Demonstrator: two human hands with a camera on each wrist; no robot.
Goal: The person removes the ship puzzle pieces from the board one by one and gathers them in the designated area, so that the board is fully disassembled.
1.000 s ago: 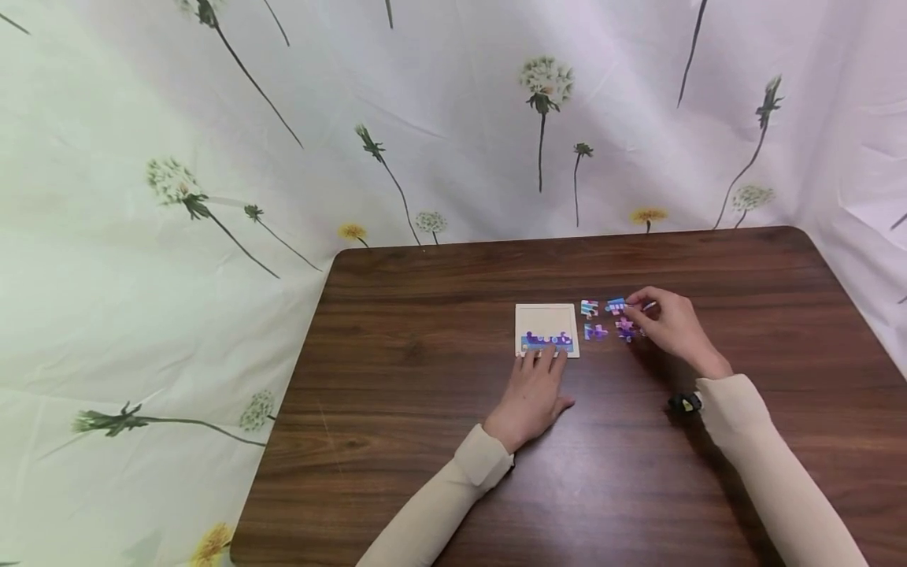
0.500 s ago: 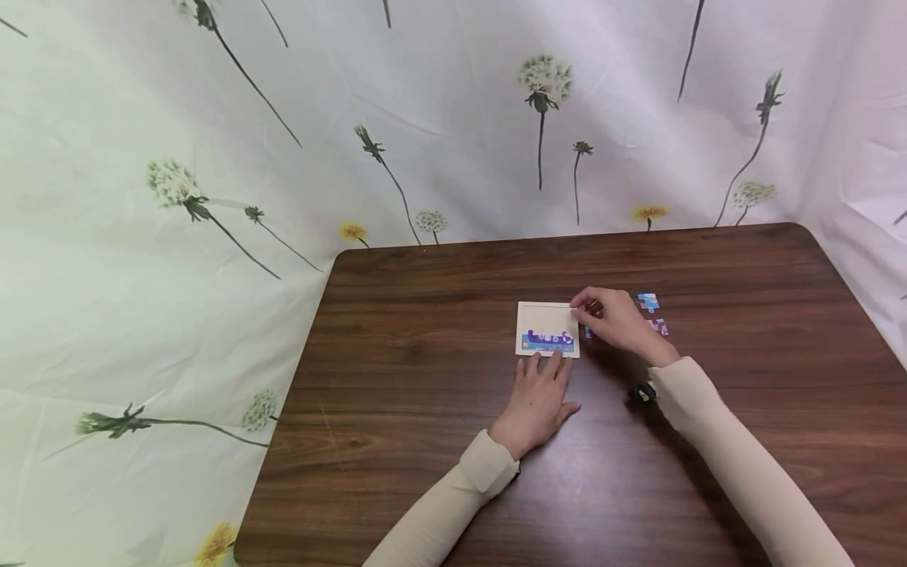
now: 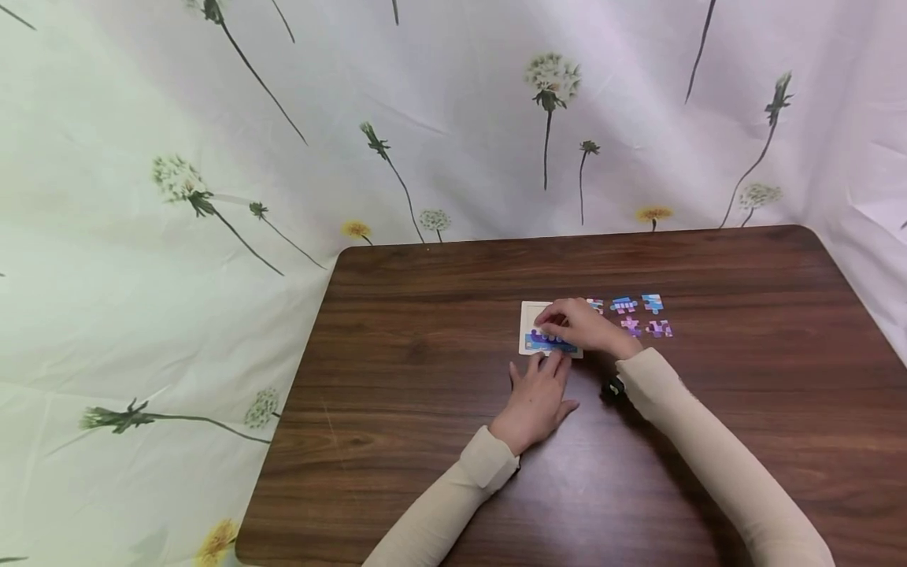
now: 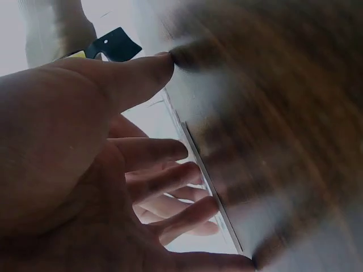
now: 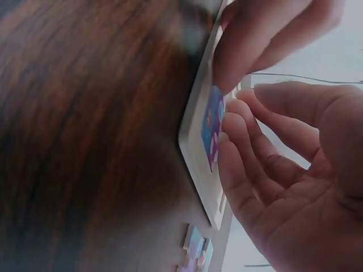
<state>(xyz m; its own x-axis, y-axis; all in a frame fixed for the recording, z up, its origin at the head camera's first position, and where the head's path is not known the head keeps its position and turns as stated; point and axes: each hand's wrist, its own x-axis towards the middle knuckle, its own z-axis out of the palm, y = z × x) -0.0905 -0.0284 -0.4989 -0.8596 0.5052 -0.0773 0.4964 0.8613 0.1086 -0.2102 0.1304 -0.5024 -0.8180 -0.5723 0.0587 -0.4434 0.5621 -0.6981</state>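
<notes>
A shallow, pale puzzle tray (image 3: 527,315) lies on the table, with joined blue and purple puzzle pieces (image 3: 533,342) along its near side. My left hand (image 3: 534,405) is spread flat before the tray, its extended fingertips at the near edge. In the left wrist view the tray's edge (image 4: 212,187) runs close past those fingers. My right hand (image 3: 584,327) bends over the tray, thumb and fingertips close together above the joined pieces. The right wrist view shows its fingertips (image 5: 224,137) against the pieces (image 5: 210,127); whether anything is pinched between them is hidden.
Several loose puzzle pieces lie right of the tray, among them a blue one (image 3: 652,303) and a purple one (image 3: 659,328); my right hand may cover another. A dark wooden table (image 3: 397,394) bears everything. Behind it hangs a white flowered cloth (image 3: 460,118).
My right hand has moved left from the loose pieces, past the tray's right edge, to above the joined pieces. The left hand has stayed at the near edge, shifting only slightly.
</notes>
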